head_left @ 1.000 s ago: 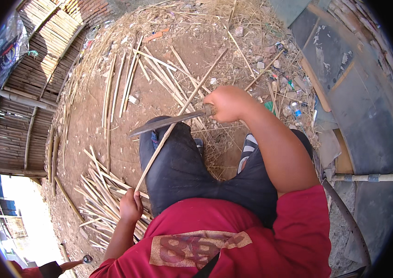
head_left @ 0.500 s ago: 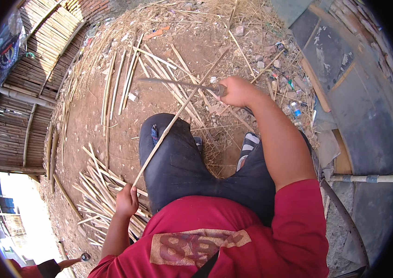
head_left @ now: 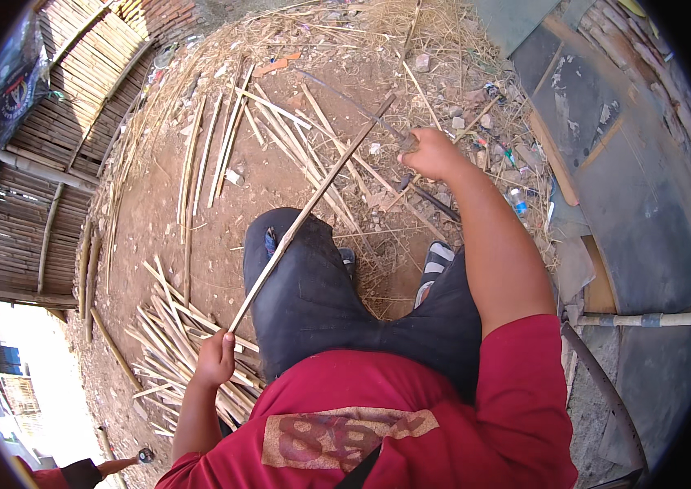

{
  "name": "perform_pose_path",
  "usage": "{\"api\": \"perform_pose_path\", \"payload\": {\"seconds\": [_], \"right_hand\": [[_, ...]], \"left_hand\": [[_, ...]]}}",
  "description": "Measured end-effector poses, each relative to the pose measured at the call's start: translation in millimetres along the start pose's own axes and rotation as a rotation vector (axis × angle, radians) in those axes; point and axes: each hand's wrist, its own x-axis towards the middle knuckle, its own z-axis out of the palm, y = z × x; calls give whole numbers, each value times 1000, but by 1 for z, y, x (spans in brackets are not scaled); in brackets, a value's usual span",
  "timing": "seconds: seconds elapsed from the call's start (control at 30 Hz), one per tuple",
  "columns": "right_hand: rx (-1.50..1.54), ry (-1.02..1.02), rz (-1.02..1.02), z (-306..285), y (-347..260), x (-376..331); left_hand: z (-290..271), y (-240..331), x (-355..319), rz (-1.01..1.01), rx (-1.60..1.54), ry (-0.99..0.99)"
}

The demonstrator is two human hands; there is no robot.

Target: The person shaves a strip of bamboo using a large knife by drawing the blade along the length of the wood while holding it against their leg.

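Observation:
My left hand [head_left: 215, 359] is closed around the near end of a long bamboo strip [head_left: 305, 216]. The strip slants up and to the right across my left thigh, its far end raised beyond my knees. My right hand [head_left: 437, 153] grips the handle of a long, narrow-bladed knife [head_left: 344, 97]. Its blade points away and to the left, passing by the strip's far end; whether the two touch I cannot tell.
Cut bamboo strips [head_left: 191, 359] lie piled beside my left leg, and more strips [head_left: 280, 134] are scattered ahead. A dark rod [head_left: 433, 200] rests near my right foot. Dark panels [head_left: 647, 204] stand at the right, a bamboo wall [head_left: 24, 224] at the left. Another person's arm [head_left: 117, 466] shows lower left.
The knife blade has swung from pointing left across the strip to pointing farther away. My right hand has shifted slightly right. My left hand has moved slightly nearer, still holding the strip.

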Motion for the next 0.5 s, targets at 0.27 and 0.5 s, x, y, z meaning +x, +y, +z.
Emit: {"api": "perform_pose_path", "payload": {"seconds": [0.27, 0.5], "right_hand": [[-369, -191, -420, 23, -74, -28], [-146, -112, -133, 8, -31, -8]], "left_hand": [[1, -9, -9, -42, -55, 21], [1, -1, -2, -116, -150, -54]]}}
